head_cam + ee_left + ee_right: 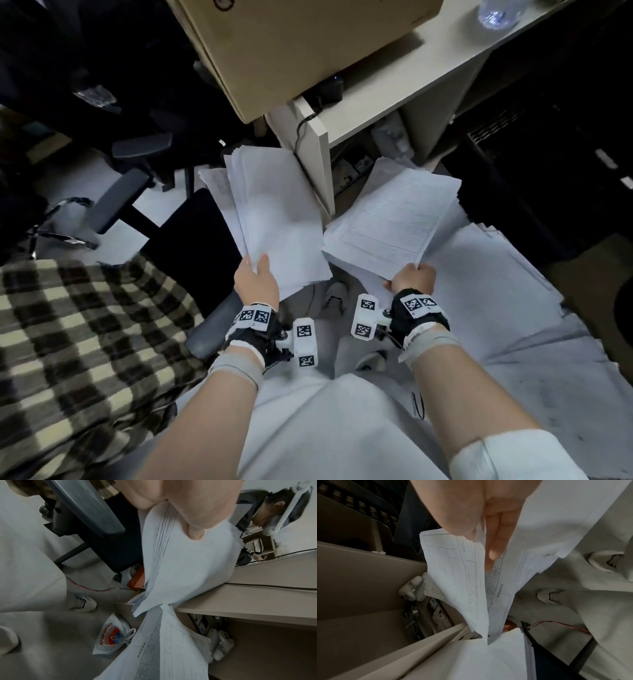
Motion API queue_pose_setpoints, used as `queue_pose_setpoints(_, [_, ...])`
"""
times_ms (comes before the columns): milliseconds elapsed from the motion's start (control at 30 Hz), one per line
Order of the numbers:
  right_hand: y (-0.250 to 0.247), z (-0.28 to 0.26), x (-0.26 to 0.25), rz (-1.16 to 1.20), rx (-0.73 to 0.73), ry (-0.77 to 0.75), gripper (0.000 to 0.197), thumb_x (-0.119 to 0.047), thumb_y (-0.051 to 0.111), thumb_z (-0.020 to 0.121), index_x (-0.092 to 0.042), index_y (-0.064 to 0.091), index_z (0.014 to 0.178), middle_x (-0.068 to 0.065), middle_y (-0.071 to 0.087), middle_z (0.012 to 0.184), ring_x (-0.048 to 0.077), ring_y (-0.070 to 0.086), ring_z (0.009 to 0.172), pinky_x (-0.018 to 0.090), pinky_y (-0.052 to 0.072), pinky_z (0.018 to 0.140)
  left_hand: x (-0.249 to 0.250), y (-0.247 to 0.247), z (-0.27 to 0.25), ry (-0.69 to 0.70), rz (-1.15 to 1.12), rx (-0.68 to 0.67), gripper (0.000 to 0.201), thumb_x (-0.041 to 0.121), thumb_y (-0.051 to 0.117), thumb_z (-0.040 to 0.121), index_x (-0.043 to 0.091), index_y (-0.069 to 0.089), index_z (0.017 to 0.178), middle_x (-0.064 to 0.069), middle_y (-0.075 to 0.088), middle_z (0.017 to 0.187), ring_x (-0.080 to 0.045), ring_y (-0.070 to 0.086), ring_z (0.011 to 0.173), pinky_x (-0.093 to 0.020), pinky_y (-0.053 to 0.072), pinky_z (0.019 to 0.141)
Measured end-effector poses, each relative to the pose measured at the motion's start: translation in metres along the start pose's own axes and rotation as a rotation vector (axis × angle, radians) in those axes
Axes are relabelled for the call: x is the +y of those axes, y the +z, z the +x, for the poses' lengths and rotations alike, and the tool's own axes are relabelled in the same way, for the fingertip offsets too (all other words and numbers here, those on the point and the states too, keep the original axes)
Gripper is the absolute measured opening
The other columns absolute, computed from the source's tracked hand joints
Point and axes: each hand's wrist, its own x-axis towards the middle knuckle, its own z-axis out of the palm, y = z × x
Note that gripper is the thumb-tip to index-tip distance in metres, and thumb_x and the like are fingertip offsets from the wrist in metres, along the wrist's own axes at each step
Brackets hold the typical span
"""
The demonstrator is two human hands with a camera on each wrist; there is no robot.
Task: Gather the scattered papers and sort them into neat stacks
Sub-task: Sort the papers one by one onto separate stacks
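Note:
My left hand (pixel 257 274) grips a thick bundle of blank-faced white papers (pixel 274 212) by its near edge, thumb on top (pixel 193 524); the bundle (pixel 185 561) hangs out in the air over the floor. My right hand (pixel 412 277) pinches the near corner of a printed form sheet (pixel 397 219), lifted above a wide spread of white papers (pixel 486 274) at the right. In the right wrist view the form sheets (pixel 458 577) hang between thumb and fingers (pixel 494 545). More loose sheets (pixel 215 185) lie beyond the left bundle.
A beige desk (pixel 394 92) carries a cardboard box (pixel 291 44) and a black device with a cable. A black office chair (pixel 191 236) stands left, a checkered blanket (pixel 85 342) nearer. A plastic bag (pixel 113 635) and white controllers (pixel 221 643) lie low by the desk.

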Motion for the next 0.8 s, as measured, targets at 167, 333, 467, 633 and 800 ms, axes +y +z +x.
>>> queue_pose_setpoints(167, [0.013, 0.006, -0.009, 0.015, -0.027, 0.13, 0.036, -0.009, 0.044, 0.098, -0.007, 0.037, 0.134, 0.014, 0.056, 0.123, 0.032, 0.058, 0.095, 0.047, 0.057, 0.085, 0.003, 0.007, 0.017, -0.016, 0.034, -0.033, 0.026, 0.016, 0.059, 0.099, 0.002, 0.069, 0.119, -0.01, 0.071, 0.107, -0.029, 0.065, 0.105, -0.038, 0.05, 0.098])
queue_pose_setpoints(333, [0.013, 0.003, -0.009, -0.155, -0.148, 0.099, 0.064, -0.015, 0.052, 0.096, 0.0, 0.018, 0.147, 0.015, 0.051, 0.124, 0.032, 0.057, 0.101, 0.033, 0.044, 0.078, 0.008, 0.011, 0.013, -0.019, 0.001, -0.073, 0.025, 0.015, 0.059, 0.098, 0.004, 0.07, 0.117, -0.01, 0.072, 0.105, -0.028, 0.066, 0.102, -0.039, 0.052, 0.094])
queue_pose_setpoints(467, [0.003, -0.002, -0.007, -0.317, -0.238, -0.035, 0.05, -0.023, 0.053, 0.093, 0.004, 0.048, 0.134, 0.015, 0.06, 0.114, 0.028, 0.059, 0.09, 0.03, 0.042, 0.071, 0.01, 0.01, -0.002, -0.015, -0.037, -0.105, 0.023, 0.015, 0.059, 0.098, 0.007, 0.071, 0.115, -0.006, 0.072, 0.103, -0.027, 0.067, 0.102, -0.038, 0.053, 0.095])
queue_pose_setpoints(633, [-0.015, -0.019, -0.001, -0.204, -0.367, -0.27, 0.045, -0.021, 0.057, 0.092, -0.007, 0.055, 0.135, 0.006, 0.055, 0.137, 0.026, 0.055, 0.122, 0.039, 0.042, 0.105, 0.003, 0.002, -0.03, 0.016, -0.077, -0.168, 0.022, 0.02, 0.06, 0.094, 0.013, 0.073, 0.111, -0.002, 0.074, 0.103, -0.025, 0.068, 0.101, -0.041, 0.054, 0.096])
queue_pose_setpoints(800, [-0.033, -0.055, 0.022, -0.137, -0.72, -0.252, 0.067, -0.062, 0.071, 0.073, -0.024, 0.062, 0.128, -0.003, 0.064, 0.128, 0.017, 0.062, 0.113, 0.045, 0.049, 0.102, -0.004, -0.018, -0.073, 0.108, -0.161, -0.274, 0.025, 0.035, 0.063, 0.086, 0.01, 0.066, 0.092, 0.0, 0.064, 0.091, -0.017, 0.056, 0.082, -0.034, 0.047, 0.081])
